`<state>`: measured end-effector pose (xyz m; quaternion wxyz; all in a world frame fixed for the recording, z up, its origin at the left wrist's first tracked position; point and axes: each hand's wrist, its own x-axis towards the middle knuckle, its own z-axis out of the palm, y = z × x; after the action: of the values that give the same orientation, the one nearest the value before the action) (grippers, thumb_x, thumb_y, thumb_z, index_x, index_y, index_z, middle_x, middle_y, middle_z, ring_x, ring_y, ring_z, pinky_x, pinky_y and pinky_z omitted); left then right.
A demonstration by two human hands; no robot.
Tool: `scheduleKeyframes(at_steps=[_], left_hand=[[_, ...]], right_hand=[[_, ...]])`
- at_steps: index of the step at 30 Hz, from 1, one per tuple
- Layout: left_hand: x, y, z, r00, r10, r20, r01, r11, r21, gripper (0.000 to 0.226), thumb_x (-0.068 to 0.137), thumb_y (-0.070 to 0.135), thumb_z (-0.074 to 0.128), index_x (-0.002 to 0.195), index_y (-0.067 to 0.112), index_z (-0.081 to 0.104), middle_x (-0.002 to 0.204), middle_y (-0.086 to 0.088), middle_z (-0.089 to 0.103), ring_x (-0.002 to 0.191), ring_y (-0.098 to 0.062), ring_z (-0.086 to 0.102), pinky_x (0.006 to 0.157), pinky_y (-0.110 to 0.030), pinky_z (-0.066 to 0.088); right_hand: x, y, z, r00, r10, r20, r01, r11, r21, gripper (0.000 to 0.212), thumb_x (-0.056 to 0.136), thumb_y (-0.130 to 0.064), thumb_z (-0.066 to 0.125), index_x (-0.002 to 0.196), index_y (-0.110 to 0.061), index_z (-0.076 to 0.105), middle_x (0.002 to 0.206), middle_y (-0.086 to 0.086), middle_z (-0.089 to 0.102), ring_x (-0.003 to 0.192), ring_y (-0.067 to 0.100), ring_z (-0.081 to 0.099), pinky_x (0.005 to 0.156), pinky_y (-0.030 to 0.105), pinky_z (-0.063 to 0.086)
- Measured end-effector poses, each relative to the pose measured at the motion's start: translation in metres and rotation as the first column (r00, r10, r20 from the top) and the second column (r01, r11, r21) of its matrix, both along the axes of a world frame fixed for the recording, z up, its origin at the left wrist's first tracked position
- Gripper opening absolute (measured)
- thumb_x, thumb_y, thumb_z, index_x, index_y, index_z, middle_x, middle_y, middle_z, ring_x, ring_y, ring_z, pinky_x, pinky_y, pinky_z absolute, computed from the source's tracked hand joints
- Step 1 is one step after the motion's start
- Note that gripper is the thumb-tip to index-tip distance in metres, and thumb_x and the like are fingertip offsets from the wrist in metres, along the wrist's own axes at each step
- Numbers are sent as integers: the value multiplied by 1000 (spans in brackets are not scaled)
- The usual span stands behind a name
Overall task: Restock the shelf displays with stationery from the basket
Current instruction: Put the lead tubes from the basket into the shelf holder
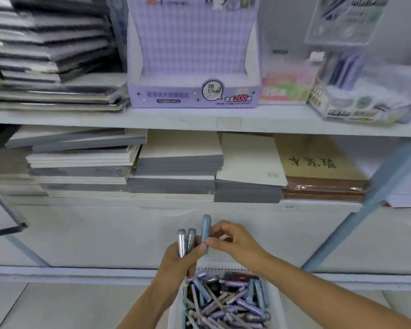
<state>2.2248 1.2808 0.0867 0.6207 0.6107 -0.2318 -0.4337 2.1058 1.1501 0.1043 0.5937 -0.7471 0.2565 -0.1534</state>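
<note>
In the head view, low in the centre of the frame, the left hand (pixel 182 262) is curled round two silver tubes (pixel 186 242) that stand upright side by side in its fist. The right hand (pixel 233 241) pinches a blue tube (pixel 206 230) near its lower end between thumb and fingertips, just beside the silver pair; whether the left fingers also touch the blue one I cannot tell. The step looks like gathering a small bundle of tubes before lifting it to a display. To do it well, lay the blue tube parallel to the other two with caps all one way, and tighten the left fist round all three before the right hand lets go. The tubes look slim, round and glossy, hard plastic that would likely roll or slip. Directly below the hands, at bottom centre, the white basket (pixel 226 269) with its perforated rim holds a loose tangle of blue, lilac and silver tubes. The likely target is the purple box (pixel 195 96) at upper centre on the shelf (pixel 152 117): printed card with a checked back and a low front lip, marked 2B 0.5 mm. Flat, matt notebooks (pixel 57 55) are stacked at upper left.
</note>
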Motion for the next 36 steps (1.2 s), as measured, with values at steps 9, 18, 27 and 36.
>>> scheduleKeyframes(at_steps=[9,18,27,36], left_hand=[[-36,-27,138,953,-137,271,205,949,-239,35,74,34,82,86,5,67,58,-5,43,49,-14,31,45,-23,30],[-80,-76,253,912,-234,337,356,859,-368,20,97,24,55,108,17,70,70,-6,49,57,-12,41,50,-20,37],[-90,-130,303,880,-296,371,441,800,-406,20,99,20,52,116,13,59,82,-7,70,67,-19,66,56,-22,50],[-77,-167,304,873,-262,412,436,798,-416,25,97,22,53,119,9,55,85,-5,71,68,-18,66,51,-23,49]], right_hand=[[-57,-6,155,941,-23,339,107,967,-230,18,93,-16,61,110,-22,64,105,4,66,92,24,62,76,31,56],[-127,-73,289,808,-211,551,476,784,-399,18,94,-10,58,112,-10,63,99,7,68,78,5,65,69,18,53],[-123,-183,320,716,-469,517,691,582,-430,22,91,-6,63,112,-5,62,91,9,64,84,24,62,79,31,55],[-92,-227,305,805,-503,314,573,525,-629,25,90,-6,64,114,-9,65,95,6,67,80,14,59,77,24,52]])
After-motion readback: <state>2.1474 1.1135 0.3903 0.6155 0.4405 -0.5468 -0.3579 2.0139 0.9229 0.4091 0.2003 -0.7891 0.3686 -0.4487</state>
